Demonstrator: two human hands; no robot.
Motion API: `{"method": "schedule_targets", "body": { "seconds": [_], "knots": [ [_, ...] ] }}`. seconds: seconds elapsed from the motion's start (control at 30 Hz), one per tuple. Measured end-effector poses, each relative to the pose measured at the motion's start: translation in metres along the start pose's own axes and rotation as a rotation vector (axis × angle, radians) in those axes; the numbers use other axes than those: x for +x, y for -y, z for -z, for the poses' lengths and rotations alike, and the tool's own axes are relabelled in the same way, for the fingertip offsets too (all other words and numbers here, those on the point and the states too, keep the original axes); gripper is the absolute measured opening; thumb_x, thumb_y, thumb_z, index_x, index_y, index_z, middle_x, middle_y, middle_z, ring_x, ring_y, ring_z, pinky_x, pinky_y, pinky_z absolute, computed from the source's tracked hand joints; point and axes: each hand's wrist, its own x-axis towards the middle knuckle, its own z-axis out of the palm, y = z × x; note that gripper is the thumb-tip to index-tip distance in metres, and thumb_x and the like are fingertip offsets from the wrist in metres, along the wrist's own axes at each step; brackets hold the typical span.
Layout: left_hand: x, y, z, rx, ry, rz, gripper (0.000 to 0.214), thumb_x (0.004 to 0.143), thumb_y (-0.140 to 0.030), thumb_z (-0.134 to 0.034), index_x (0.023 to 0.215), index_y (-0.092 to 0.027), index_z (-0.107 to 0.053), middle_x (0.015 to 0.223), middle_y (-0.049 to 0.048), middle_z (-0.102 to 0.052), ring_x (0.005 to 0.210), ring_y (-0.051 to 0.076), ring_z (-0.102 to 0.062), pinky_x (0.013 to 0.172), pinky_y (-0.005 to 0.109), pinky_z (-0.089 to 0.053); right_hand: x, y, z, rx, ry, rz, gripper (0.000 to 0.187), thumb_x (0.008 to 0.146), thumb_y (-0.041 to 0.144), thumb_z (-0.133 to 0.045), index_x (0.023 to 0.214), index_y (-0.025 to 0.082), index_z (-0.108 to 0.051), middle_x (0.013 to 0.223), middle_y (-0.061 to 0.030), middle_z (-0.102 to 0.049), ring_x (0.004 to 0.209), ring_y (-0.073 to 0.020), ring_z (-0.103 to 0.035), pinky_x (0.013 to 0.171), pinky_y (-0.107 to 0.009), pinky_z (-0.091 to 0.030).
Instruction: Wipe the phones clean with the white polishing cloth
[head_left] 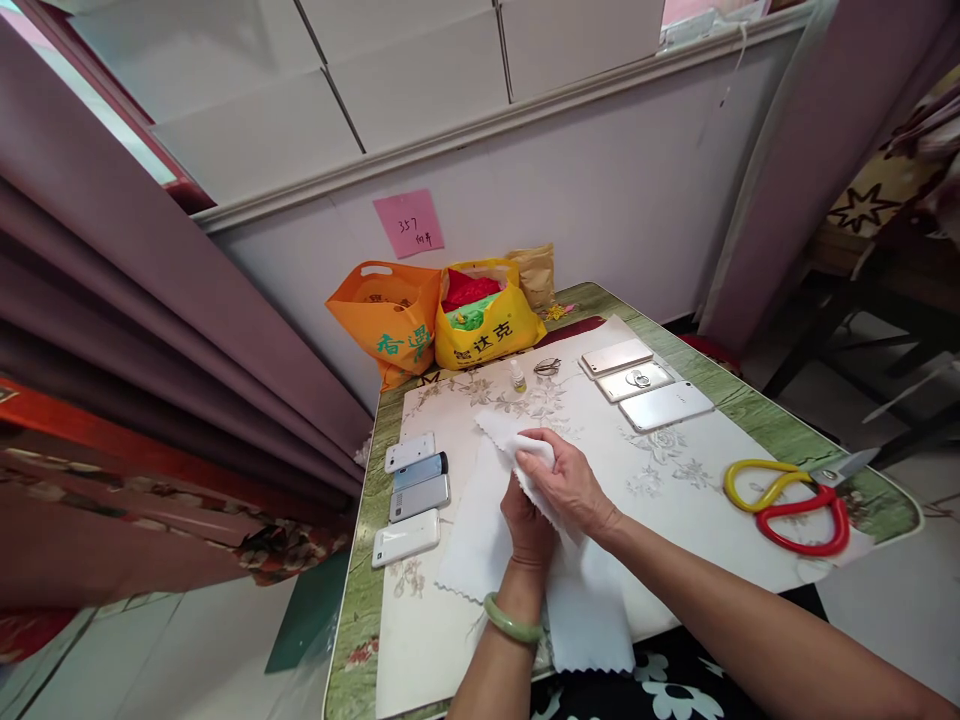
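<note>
A white cloth [480,530] with zigzag edges is bunched between my hands and hangs down over the table's front edge. My right hand [570,485] grips its upper part, thumb and fingers pressed on a fold. Below it, my left hand [529,530], with a green bangle [512,620] on the wrist, is closed up against the cloth. Its fingers are mostly covered, and whatever else they hold is hidden. Several phones lie left of my hands, the nearest a white phone [406,538]. Beyond the hands stands a small bottle [517,377] beside a pair of glasses [547,367].
At the right lie a silver phone [666,406], a phone with a ring holder [619,384] and a pinkish phone [616,357]. Scissors [799,505] rest near the right edge. An orange bag [390,320] and a yellow bag [487,335] stand against the wall.
</note>
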Motion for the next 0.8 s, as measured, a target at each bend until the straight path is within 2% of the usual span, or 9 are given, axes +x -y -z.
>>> {"method": "schedule_targets", "body": {
  "seconds": [0.07,0.17,0.23,0.3,0.37,0.47,0.57,0.67,0.8],
  "knots": [
    [-0.003,0.003,0.003,0.021,0.005,-0.046,0.030,0.085,-0.039,-0.057,0.105,-0.017,-0.066,0.075,0.0047,-0.071,0.067,0.018,-0.065,0.067,0.031,-0.055,0.004,-0.005,0.000,0.015,-0.006,0.035,0.032,0.089,0.046,-0.048,0.096,0.021,-0.066,0.085,-0.0033,-0.069,0.079,-0.0192,-0.063,0.077,-0.029,-0.047],
    [-0.004,0.000,0.005,0.000,-0.040,-0.066,0.032,0.080,-0.031,-0.064,0.110,-0.018,-0.064,0.082,0.0050,-0.073,0.073,0.018,-0.066,0.072,0.031,-0.054,0.004,-0.007,0.000,0.081,-0.040,0.049,0.038,0.092,0.049,-0.042,0.091,0.020,-0.067,0.084,-0.0039,-0.070,0.081,-0.0195,-0.063,0.077,-0.029,-0.047],
    [-0.002,-0.005,0.003,-0.062,-0.036,-0.010,0.029,0.083,-0.036,-0.057,0.099,-0.014,-0.068,0.073,0.0040,-0.069,0.068,0.017,-0.063,0.068,0.027,-0.054,0.000,-0.003,0.000,0.095,0.014,0.015,0.034,0.089,0.050,-0.048,0.095,0.021,-0.066,0.084,-0.0023,-0.069,0.079,-0.0189,-0.063,0.074,-0.028,-0.048],
    [0.001,-0.010,0.000,-0.127,0.005,0.062,0.038,0.090,-0.041,-0.042,0.084,-0.014,-0.069,0.063,0.0029,-0.063,0.063,0.017,-0.061,0.062,0.026,-0.053,-0.005,0.003,0.000,0.061,0.086,-0.028,0.032,0.083,0.048,-0.057,0.103,0.023,-0.063,0.079,0.0010,-0.068,0.072,-0.0176,-0.062,0.068,-0.027,-0.048],
    [0.003,-0.012,-0.002,-0.166,0.042,0.089,0.048,0.095,-0.040,-0.031,0.084,-0.013,-0.069,0.064,0.0051,-0.064,0.067,0.017,-0.064,0.065,0.026,-0.054,-0.008,0.007,0.001,0.014,0.101,-0.037,0.035,0.080,0.046,-0.061,0.107,0.024,-0.060,0.075,0.0027,-0.066,0.067,-0.0166,-0.060,0.065,-0.026,-0.047],
    [0.001,-0.008,-0.001,-0.153,0.029,0.074,0.033,0.091,-0.041,-0.048,0.098,-0.015,-0.067,0.073,0.0055,-0.069,0.075,0.018,-0.067,0.073,0.030,-0.055,-0.003,0.006,0.002,-0.018,0.040,0.015,0.030,0.085,0.048,-0.054,0.093,0.021,-0.065,0.074,0.0002,-0.066,0.069,-0.0174,-0.060,0.067,-0.027,-0.047],
    [-0.003,0.000,0.003,-0.069,-0.012,-0.019,0.034,0.084,-0.039,-0.061,0.110,-0.018,-0.064,0.088,0.0066,-0.073,0.080,0.020,-0.068,0.079,0.034,-0.055,0.007,-0.003,0.003,0.030,0.011,0.029,0.042,0.089,0.053,-0.047,0.086,0.019,-0.071,0.075,-0.0034,-0.069,0.073,-0.0195,-0.063,0.070,-0.028,-0.047],
    [-0.004,0.005,0.005,0.003,-0.014,-0.162,0.034,0.088,-0.034,-0.056,0.119,-0.019,-0.060,0.106,0.0102,-0.072,0.092,0.021,-0.068,0.084,0.035,-0.053,0.013,-0.012,0.004,0.120,0.025,-0.013,0.052,0.088,0.060,-0.046,0.090,0.016,-0.074,0.077,-0.0057,-0.071,0.074,-0.0207,-0.065,0.070,-0.029,-0.049],
    [-0.003,0.006,0.003,0.032,0.002,-0.230,0.034,0.089,-0.031,-0.054,0.120,-0.019,-0.059,0.111,0.0111,-0.070,0.097,0.022,-0.067,0.087,0.036,-0.053,0.011,-0.014,0.006,0.207,0.028,-0.079,0.061,0.085,0.066,-0.047,0.091,0.012,-0.076,0.071,-0.0065,-0.070,0.067,-0.0195,-0.063,0.064,-0.028,-0.049]
  ]
}}
